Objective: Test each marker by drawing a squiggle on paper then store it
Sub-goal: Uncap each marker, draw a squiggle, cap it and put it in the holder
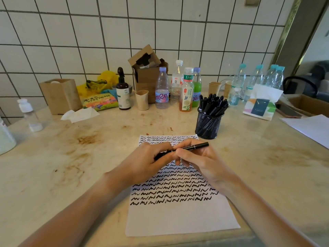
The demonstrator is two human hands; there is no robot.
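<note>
White sheet of paper is laid flat at the near edge of the stained beige marble counter; upper two thirds filled with rows of black squiggles, bottom strip blank. Slim black marker pen is held level over the middle of the sheet, gripped from both ends. Left hand is curled round the left end of the pen, which is mostly hidden by the fingers. Right hand is curled too, barrel pinched between thumb and fingertips, right end of pen sticking out free. Whether a cap is on: can't be told. Just beyond the sheet, to the right, black mesh pen cup packed with black markers. Plastic bottles are lined up along the white tiled wall.
</note>
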